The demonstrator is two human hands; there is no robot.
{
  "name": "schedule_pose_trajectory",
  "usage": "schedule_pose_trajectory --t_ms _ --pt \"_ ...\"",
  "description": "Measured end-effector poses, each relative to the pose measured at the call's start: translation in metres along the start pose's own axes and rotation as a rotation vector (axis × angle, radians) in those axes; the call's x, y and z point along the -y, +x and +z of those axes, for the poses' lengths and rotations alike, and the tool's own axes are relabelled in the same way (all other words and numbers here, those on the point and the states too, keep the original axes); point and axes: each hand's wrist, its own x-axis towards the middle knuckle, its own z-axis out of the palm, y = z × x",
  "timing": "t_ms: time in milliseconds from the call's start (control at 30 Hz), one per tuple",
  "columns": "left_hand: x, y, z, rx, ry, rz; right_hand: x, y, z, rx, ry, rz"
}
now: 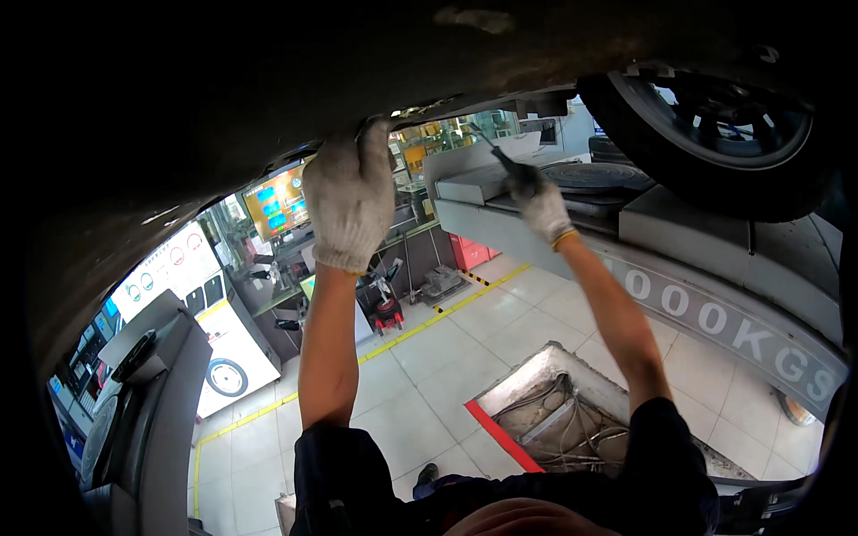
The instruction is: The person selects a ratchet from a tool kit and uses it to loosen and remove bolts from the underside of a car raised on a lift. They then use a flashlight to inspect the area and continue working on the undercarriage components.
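Above me spreads the dark underside panel [268, 80] of a raised car. My left hand [350, 201], in a whitish knit glove, reaches up to the panel's edge with its fingers curled at it; the fingertips are partly hidden. My right hand [541, 207], gloved alike, is closed around the dark handle of a screwdriver [506, 161]. The screwdriver's thin metal shaft points up and left, apart from the panel.
A car wheel [715, 125] hangs at the upper right above a grey lift platform [661, 241]. Another platform [170, 402] stands at the left. An open floor pit [554, 420] with cables lies below. Farther off are a lit screen [277, 204] and a white cabinet [237, 344].
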Motion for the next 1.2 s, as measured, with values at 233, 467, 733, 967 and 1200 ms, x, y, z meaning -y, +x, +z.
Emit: schedule_pose_trajectory --t_ms 233,467,733,967,1200 --pt "-0.001 0.004 0.004 0.069 -0.311 -0.081 0.079 -0.002 0.090 -0.350 0.438 0.061" --pt "0.015 -0.005 -0.001 0.058 -0.241 -0.032 0.104 0.007 0.123 -0.333 0.516 0.195" --pt "0.004 -0.020 -0.027 0.132 -0.186 -0.042 0.102 0.018 0.140 -0.458 0.528 0.156" --pt "0.022 -0.046 -0.022 0.240 0.021 -0.190 0.092 0.030 0.149 -0.520 0.665 0.151" --pt "0.099 -0.049 0.114 0.330 -0.222 -0.067 0.094 0.034 0.156 -0.376 1.111 0.257"
